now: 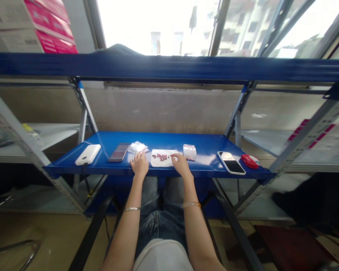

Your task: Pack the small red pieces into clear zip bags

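A white rectangular sheet or shallow tray [155, 162] lies near the front edge of the blue shelf. Several small dark red pieces [162, 156] are heaped on it, too small to name. My right hand [180, 164] is over its right end, fingers stretched toward a small dark piece [168, 156] set apart from the heap. Nothing shows between those fingers. My left hand [139, 164] rests open and flat just left of the sheet, fingertips close to a stack of clear plastic bags [137, 146]. Behind my right hand lies another clear bag [189, 151] with reddish bits along its lower edge.
On the left are a white box-shaped device [88, 154] with a cable and a pixelated flat object [119, 152]. A phone [231, 163] and a red-and-white object [250, 161] lie on the right. A blue beam [169, 68] crosses above the blue shelf [169, 138].
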A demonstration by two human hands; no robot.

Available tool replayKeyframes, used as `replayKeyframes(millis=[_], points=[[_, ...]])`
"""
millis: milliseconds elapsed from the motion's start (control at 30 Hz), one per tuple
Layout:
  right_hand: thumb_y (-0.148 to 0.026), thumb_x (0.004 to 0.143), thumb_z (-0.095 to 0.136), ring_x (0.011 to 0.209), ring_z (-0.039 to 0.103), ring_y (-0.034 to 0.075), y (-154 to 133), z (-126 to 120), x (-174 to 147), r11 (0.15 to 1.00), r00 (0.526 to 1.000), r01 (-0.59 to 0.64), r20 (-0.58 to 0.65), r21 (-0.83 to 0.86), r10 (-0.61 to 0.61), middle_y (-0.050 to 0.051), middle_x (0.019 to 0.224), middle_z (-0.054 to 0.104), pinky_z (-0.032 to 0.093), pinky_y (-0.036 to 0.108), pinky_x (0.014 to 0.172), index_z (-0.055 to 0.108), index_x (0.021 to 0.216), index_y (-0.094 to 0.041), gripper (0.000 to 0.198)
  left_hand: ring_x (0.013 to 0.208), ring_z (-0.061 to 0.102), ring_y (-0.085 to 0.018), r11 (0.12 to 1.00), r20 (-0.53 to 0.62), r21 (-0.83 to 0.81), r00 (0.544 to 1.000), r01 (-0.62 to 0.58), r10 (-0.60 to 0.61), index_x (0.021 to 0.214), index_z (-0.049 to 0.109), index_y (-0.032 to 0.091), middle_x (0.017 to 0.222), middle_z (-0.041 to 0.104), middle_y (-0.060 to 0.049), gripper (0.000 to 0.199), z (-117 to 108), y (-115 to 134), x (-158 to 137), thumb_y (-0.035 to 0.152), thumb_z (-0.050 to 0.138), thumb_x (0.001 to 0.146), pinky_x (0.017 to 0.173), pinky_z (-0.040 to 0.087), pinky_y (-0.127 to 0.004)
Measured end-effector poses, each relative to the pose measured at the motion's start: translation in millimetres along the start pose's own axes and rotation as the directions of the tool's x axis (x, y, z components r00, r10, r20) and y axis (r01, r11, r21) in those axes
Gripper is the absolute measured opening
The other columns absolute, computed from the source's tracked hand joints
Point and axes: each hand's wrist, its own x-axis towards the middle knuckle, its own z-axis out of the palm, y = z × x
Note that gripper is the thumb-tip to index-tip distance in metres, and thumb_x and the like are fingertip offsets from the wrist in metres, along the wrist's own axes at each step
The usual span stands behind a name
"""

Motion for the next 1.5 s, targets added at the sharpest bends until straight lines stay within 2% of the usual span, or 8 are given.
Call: replayKeyframes(millis=[200,433,600,733,867,1100,1300,1500], points=[[-0.016,0.082,0.048,0.107,0.058,0.026,-17.1,6.7,-6.9,0.981,0.971,0.016,0.236,-0.193,0.031,0.017,0.113,0.063,0.043,0.032,0.090,0.065,0.107,-0.008,0.031,0.127,0.041,-0.026,1.000,0.010,0.014,1.000,0.019,-0.020,0.118,0.057,0.013,0.133,0.051,-0.015,0.040,5.5,3.7,2.7,0.012,0.034,0.086,0.103,0.027,-0.051],[-0.018,0.080,0.051,0.107,0.057,0.026,-20.2,1.5,-10.3,0.983,0.966,0.014,0.258,-0.184,0.035,0.016,0.112,0.064,0.042,0.031,0.088,0.066,0.106,-0.010,0.030,0.107,0.058,-0.026,0.965,-0.267,-0.258,0.956,0.049,-0.120,0.107,0.064,0.015,0.111,0.065,-0.014,0.033,7.0,-5.0,-3.6,0.014,0.041,0.084,0.091,0.044,-0.041],[-0.024,0.085,0.049,0.092,0.062,0.023,-27.4,-2.0,-8.4,0.997,0.987,0.067,0.143,0.031,-0.071,0.012,0.095,0.069,0.044,0.031,0.081,0.069,0.090,-0.014,0.024,0.086,0.066,-0.020,0.855,-0.492,-0.502,0.856,-0.130,-0.159,0.103,0.065,0.015,0.094,0.071,-0.011,0.026,-4.7,-10.0,-7.5,0.020,0.047,0.085,0.080,0.050,-0.032],[-0.039,0.084,0.049,0.071,0.062,0.019,-39.0,-2.6,-5.4,0.910,0.995,0.058,0.046,0.411,-0.084,0.007,0.073,0.068,0.046,0.029,0.068,0.067,0.077,-0.014,0.032,0.081,0.067,-0.018,0.800,-0.542,-0.544,0.834,-0.253,-0.105,0.110,0.063,0.017,0.088,0.072,-0.007,0.030,-32.5,2.2,-6.6,0.025,0.055,0.083,0.080,0.051,-0.030],[-0.052,0.078,0.056,0.069,0.063,0.017,-51.1,-9.6,-8.4,0.723,0.995,0.008,0.065,0.691,-0.073,0.007,0.074,0.069,0.049,0.028,0.065,0.067,0.082,-0.014,0.040,0.088,0.067,-0.019,0.765,-0.551,-0.528,0.834,-0.369,0.023,0.096,0.069,0.018,0.094,0.072,-0.006,0.021,-62.4,23.1,-10.6,0.027,0.056,0.083,0.082,0.051,-0.031],[-0.057,0.074,0.060,0.066,0.064,0.016,-72.5,-28.6,-18.4,0.521,0.990,-0.063,0.118,0.851,-0.074,0.005,0.071,0.067,0.051,0.027,0.060,0.066,0.079,-0.016,0.042,0.087,0.067,-0.018,0.670,-0.456,-0.568,0.860,-0.478,0.227,0.091,0.071,0.022,0.092,0.073,-0.003,0.017,-84.0,59.0,-30.2,0.027,0.057,0.083,0.085,0.051,-0.032],[-0.051,0.071,0.064,0.064,0.064,0.014,-67.8,-36.4,-17.9,0.513,0.989,-0.107,0.143,0.852,-0.030,0.004,0.073,0.067,0.051,0.024,0.056,0.062,0.076,-0.016,0.035,0.089,0.067,-0.019,0.642,-0.379,-0.610,0.882,-0.465,0.279,0.092,0.071,0.022,0.094,0.073,-0.004,0.018,-85.0,64.4,-35.5,0.029,0.057,0.083,0.086,0.051,-0.034],[-0.043,0.071,0.066,0.065,0.060,0.012,-72.4,-43.1,-22.3,0.500,0.984,-0.085,0.152,0.862,-0.095,0.001,0.069,0.064,0.051,0.023,0.057,0.062,0.074,-0.017,0.026,0.089,0.066,-0.019,0.531,-0.268,-0.754,0.919,-0.386,0.288,0.090,0.071,0.019,0.093,0.072,-0.005,0.020,-90.6,67.2,-39.1,0.033,0.063,0.078,0.083,0.051,-0.032]])
